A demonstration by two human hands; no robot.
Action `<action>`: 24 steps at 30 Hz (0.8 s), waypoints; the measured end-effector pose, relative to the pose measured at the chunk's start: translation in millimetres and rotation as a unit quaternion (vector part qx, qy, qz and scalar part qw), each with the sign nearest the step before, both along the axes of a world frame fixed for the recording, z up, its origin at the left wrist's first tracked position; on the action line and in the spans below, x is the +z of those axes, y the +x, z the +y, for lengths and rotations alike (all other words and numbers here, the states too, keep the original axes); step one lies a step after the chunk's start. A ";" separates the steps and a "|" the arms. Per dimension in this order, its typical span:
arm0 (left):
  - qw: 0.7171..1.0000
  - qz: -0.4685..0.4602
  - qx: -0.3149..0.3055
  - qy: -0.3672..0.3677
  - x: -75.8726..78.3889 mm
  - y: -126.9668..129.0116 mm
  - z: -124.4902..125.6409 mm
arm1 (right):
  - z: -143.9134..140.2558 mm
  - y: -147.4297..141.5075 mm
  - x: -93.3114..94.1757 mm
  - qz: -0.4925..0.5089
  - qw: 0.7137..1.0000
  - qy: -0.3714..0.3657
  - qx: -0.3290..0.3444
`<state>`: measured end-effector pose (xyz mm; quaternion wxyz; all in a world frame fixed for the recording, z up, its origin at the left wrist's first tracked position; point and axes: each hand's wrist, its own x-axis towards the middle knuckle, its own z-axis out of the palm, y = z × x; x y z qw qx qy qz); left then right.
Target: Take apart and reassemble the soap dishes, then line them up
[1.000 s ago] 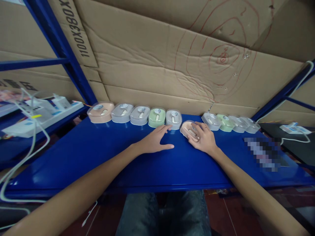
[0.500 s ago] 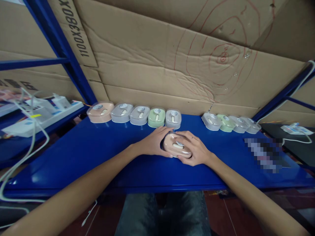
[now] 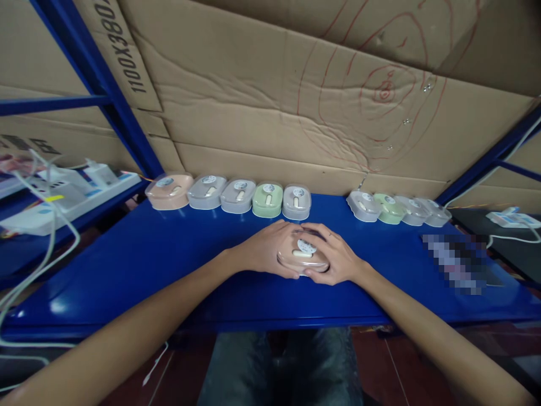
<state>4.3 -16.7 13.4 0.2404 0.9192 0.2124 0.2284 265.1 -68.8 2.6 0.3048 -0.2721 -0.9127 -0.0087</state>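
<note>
Both hands hold a pink lunch box point(image 3: 310, 261) low over the front middle of the blue table. It has a clear domed lid with a round sticker and a white latch on top. My left hand point(image 3: 267, 249) wraps the box's left side, thumb along the near edge. On the other side, my right hand point(image 3: 341, 258) grips it, with fingers over the lid and the thumb at the near side. The fingers hide part of the far edge, and I cannot tell whether the base touches the table.
At the back of the blue table point(image 3: 169, 254) stand several similar boxes, including a pink one point(image 3: 167, 194), a grey one point(image 3: 296, 203) and a green one point(image 3: 267, 202). More form a group point(image 3: 363, 206) back right. A blurred flat item point(image 3: 456, 262) lies right. Cardboard point(image 3: 236, 101) walls the back.
My left hand has closed in more snugly around the pink lunch box. The box has tilted a little, so its round sticker shows more fully.
</note>
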 end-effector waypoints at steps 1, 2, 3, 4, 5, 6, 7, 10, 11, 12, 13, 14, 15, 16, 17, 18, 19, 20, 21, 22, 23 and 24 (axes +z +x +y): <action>1.000 0.003 0.006 0.006 1.9 0.2 -1.3 | 0.6 0.4 -0.6 -0.002 1.000 -0.009 -0.008; 1.000 0.006 0.012 0.010 3.6 0.4 -2.5 | 1.3 0.9 -1.2 -0.003 1.000 -0.018 -0.016; 1.000 0.009 0.018 0.013 5.1 0.6 -3.5 | 2.0 1.3 -2.0 -0.005 0.999 -0.029 -0.023; 1.000 0.012 0.022 0.015 6.2 0.8 -4.2 | 2.8 1.7 -2.7 -0.006 0.999 -0.037 -0.029; 0.999 0.015 0.026 0.017 6.5 0.9 -4.6 | 3.5 1.9 -3.5 -0.006 0.999 -0.043 -0.033; 0.999 0.016 0.030 0.019 6.3 1.2 -4.7 | 4.2 2.0 -4.2 -0.006 0.998 -0.045 -0.036; 0.999 0.017 0.034 0.021 5.4 1.5 -4.5 | 4.9 2.1 -4.9 -0.004 0.998 -0.045 -0.037; 0.999 0.014 0.043 0.018 1.0 2.7 -3.2 | 6.4 1.6 -6.4 0.008 0.999 -0.040 -0.036; 0.999 0.013 0.045 0.016 -0.3 3.1 -2.8 | 6.7 1.3 -6.7 0.013 0.999 -0.040 -0.035; 0.999 0.012 0.045 0.014 -1.3 3.4 -2.5 | 6.9 1.0 -6.8 0.017 0.999 -0.039 -0.035; 0.999 0.012 0.045 0.013 -2.0 3.8 -2.4 | 6.9 0.8 -6.9 0.020 0.999 -0.037 -0.034; 0.999 0.011 0.045 0.012 -2.2 4.0 -2.4 | 7.0 0.7 -6.9 0.021 0.999 -0.035 -0.034; 0.999 0.010 0.046 0.012 -2.3 4.2 -2.5 | 7.0 0.6 -6.9 0.022 0.999 -0.031 -0.033; 0.999 0.009 0.046 0.012 -2.2 4.3 -2.6 | 7.0 0.6 -6.9 0.022 0.999 -0.027 -0.032; 0.999 0.007 0.046 0.011 -2.2 4.4 -2.7 | 7.0 0.7 -7.0 0.021 0.999 -0.024 -0.031; 0.999 0.005 0.046 0.010 -2.2 4.5 -2.8 | 7.1 0.9 -7.1 0.020 0.999 -0.021 -0.031; 0.999 0.003 0.046 0.009 -2.4 4.6 -2.8 | 7.1 1.0 -7.2 0.018 0.999 -0.020 -0.033; 0.999 0.000 0.046 0.009 -2.6 4.8 -2.8 | 7.0 1.2 -7.3 0.016 0.999 -0.019 -0.035; 0.999 -0.002 0.046 0.010 -3.0 5.0 -2.7 | 7.0 1.3 -7.4 0.013 0.999 -0.018 -0.037; 0.999 -0.003 0.046 0.011 -3.3 5.2 -2.6 | 7.0 1.3 -7.5 0.011 0.999 -0.017 -0.039; 0.999 -0.004 0.046 0.013 -3.7 5.5 -2.5 | 6.9 1.4 -7.5 0.009 0.999 -0.015 -0.041; 0.999 -0.004 0.046 0.015 -3.9 5.8 -2.4 | 6.9 1.3 -7.5 0.008 0.999 -0.013 -0.041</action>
